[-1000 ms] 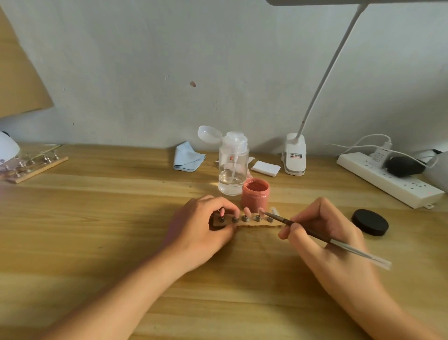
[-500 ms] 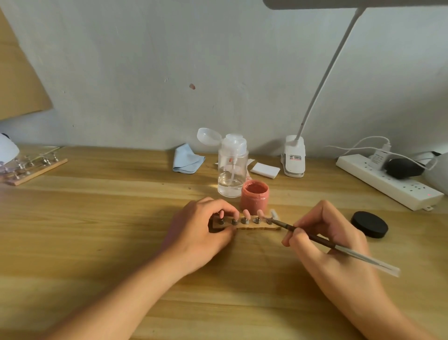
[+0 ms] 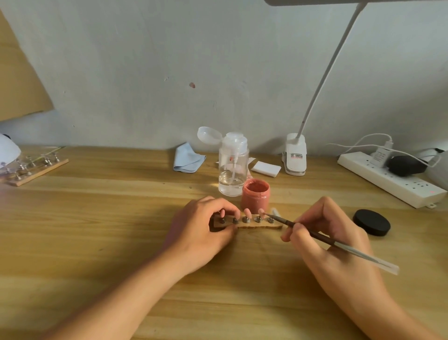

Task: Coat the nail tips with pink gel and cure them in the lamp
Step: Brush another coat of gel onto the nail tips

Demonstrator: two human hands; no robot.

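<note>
gel jar crowds holder behind

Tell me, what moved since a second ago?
Only the brush in the right hand moved: its tip slid slightly right, then back to a pink nail tip. Nothing was picked up or dropped. The left hand kept gripping the wooden holder; the gel jar stayed put.

holder — end under left hand; lamp head cropped

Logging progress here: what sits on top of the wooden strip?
Five metal stands carrying nail tips, two plainly pink; the left hand grips the wooden strip, partly covering the leftmost tips.
</note>
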